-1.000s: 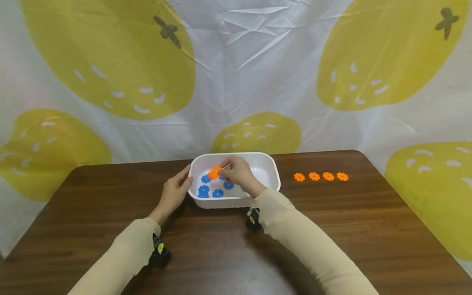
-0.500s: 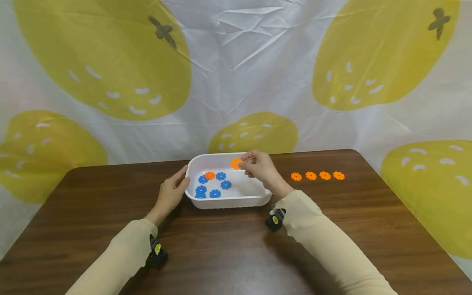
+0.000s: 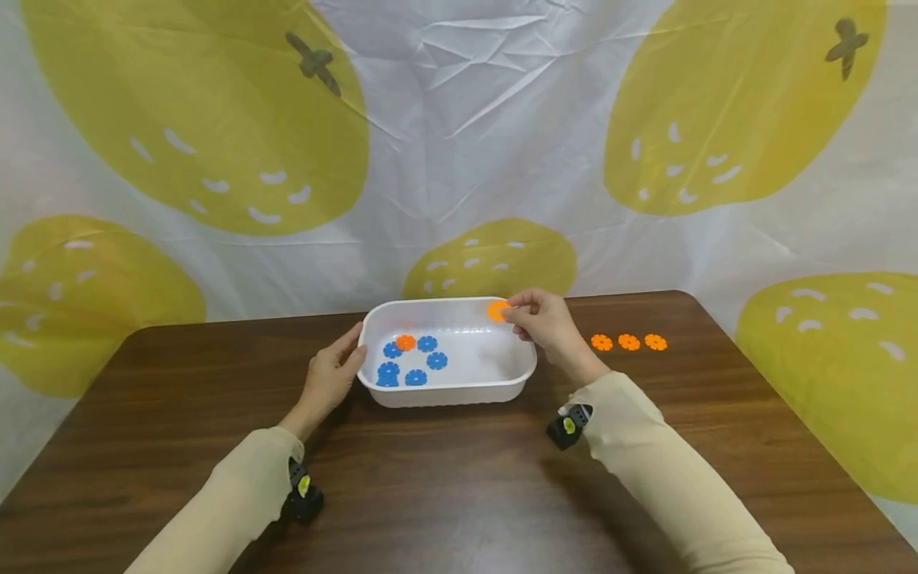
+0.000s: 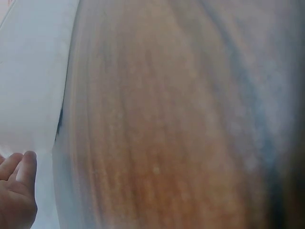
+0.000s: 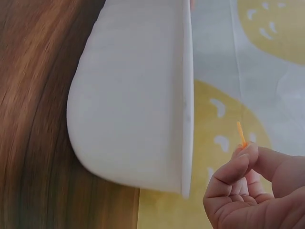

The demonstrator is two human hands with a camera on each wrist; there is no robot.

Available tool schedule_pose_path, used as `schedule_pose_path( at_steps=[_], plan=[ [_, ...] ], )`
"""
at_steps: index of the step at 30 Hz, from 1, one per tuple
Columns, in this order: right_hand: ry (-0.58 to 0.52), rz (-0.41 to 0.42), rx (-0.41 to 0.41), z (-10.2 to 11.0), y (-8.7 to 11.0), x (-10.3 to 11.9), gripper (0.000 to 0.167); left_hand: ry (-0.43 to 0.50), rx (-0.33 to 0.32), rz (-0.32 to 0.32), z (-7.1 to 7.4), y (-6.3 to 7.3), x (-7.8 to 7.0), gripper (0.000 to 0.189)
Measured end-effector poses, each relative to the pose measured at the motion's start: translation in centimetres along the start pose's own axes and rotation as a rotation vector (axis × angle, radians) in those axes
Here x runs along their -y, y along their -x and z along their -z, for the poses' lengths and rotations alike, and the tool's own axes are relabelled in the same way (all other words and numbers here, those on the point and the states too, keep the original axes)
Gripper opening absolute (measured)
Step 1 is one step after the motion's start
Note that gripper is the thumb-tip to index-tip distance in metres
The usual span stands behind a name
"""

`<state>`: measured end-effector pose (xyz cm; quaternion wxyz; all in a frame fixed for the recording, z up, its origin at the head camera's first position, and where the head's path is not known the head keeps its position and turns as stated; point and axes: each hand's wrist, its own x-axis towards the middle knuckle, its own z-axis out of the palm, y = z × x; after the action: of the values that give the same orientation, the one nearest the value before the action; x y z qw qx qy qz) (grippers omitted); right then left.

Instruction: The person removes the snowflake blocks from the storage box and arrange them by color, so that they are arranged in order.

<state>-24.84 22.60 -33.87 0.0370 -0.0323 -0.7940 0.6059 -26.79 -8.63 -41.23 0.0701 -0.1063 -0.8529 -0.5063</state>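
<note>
A white plastic tub (image 3: 448,394) stands on the table, with several blue notched flower discs (image 3: 437,361) and one orange flower disc (image 3: 406,343) lying in its left half. At its left end, my left hand (image 3: 331,381) holds the rim, thumb at the edge; in the left wrist view its fingers (image 4: 27,169) overlap the white wall. My right hand (image 3: 548,327) pinches another orange flower disc (image 3: 496,310) between thumb and forefinger, above the tub's back right corner. Edge-on, that held disc (image 5: 241,133) stands above the rim in the right wrist view.
Right of the tub, three orange flower discs (image 3: 629,342) lie in a row on the brown wooden table (image 3: 459,478). A white cloth with yellow fruit prints (image 3: 495,263) hangs behind the table's far edge.
My right hand has lifted the orange disc from over the tub's left part and carried it right. The nearest disc of the row is now hidden behind that hand. My left hand stays at the rim.
</note>
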Motion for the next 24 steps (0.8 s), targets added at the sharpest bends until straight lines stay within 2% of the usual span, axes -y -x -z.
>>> schedule_pose_path(
  at_steps=[6, 14, 20, 24],
  plan=[
    [-0.006, -0.008, -0.035, 1.6, -0.3, -0.8, 0.023, -0.001, 0.011, 0.002, 0.0, 0.0, 0.1, 0.046],
    [0.001, 0.004, -0.075, 4.6, 0.6, -1.7, 0.018, -0.001, 0.007, 0.001, 0.0, 0.0, 0.0, 0.046],
    [0.011, -0.046, -0.107, 7.5, 0.6, -3.2, 0.026, -0.001, 0.010, 0.003, 0.0, 0.0, 0.0, 0.046],
    [0.029, -0.079, -0.161, 9.8, 0.5, -4.4, 0.024, -0.001, 0.007, -0.001, 0.0, 0.0, 0.0, 0.046]
  ],
)
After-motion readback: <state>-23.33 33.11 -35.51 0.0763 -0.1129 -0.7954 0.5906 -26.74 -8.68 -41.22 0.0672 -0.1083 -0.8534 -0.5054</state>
